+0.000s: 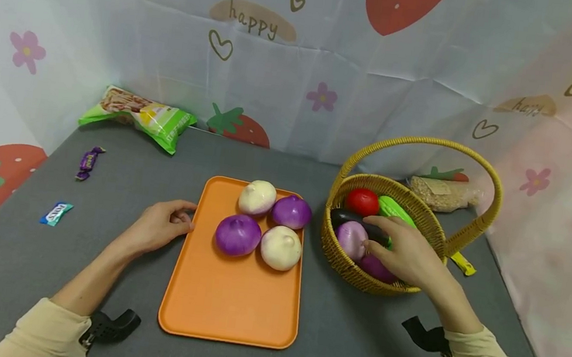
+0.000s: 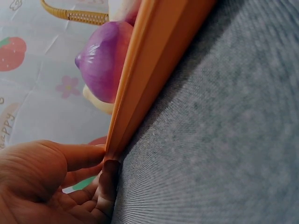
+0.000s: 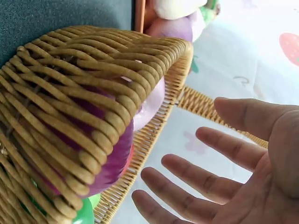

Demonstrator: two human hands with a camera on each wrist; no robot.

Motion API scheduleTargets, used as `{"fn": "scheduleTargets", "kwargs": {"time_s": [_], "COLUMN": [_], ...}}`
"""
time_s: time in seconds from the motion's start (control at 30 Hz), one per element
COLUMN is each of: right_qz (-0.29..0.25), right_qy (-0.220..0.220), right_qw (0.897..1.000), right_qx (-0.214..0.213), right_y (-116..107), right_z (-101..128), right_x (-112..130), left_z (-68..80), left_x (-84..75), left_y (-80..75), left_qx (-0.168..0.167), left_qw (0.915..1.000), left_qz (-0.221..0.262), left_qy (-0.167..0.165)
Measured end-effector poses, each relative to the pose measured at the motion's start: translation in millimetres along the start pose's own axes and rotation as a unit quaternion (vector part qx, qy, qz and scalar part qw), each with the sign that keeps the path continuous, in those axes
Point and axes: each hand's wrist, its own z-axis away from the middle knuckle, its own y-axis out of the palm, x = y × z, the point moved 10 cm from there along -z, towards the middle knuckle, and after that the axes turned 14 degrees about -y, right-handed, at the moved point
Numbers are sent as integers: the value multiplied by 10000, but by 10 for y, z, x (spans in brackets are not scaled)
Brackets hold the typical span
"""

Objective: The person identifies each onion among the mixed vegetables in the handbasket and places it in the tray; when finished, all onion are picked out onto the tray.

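Right hand (image 1: 407, 254) spread loose over onions in wicker basket (image 1: 355, 272), left hand (image 1: 161, 226) fingers curled against orange tray (image 1: 229, 307) edge, holding nothing

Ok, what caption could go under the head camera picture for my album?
Left hand touches the tray of four onions; right hand reaches into the basket.
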Motion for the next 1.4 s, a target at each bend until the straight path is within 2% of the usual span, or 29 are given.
{"fn": "scheduleTargets", "kwargs": {"time_s": [0.3,0.6,0.8,0.87,1.03,1.23,1.4], "right_qz": [251,685,1066,1048,824,344,51], "right_qy": [66,614,110,78,311,206,334], "right_qw": [9992,9890,9836,9823,9812,9849,9850], "right_qx": [306,1159,1454,1551,1717,1687,1691], "right_y": [4,197,310,343,398,458,496], "right_z": [23,68,57,65,85,71,71], "right_x": [-17,-200,-149,-145,-171,-181,-256], "left_z": [13,9,7,8,6,2,2], "left_x": [17,11,2,-2,-15,-18,-15], "left_y": [-11,-11,-11,-7,-2,-7,-5], "left_qx": [-39,-62,-49,-29,-14,-17,-8], "left_qw": [10000,10000,10000,10000,10000,10000,10000], "left_qz": [-7,-38,-23,-24,-32,-48,-32], "left_qy": [-9,-24,-30,-25,-9,-32,-13]}}
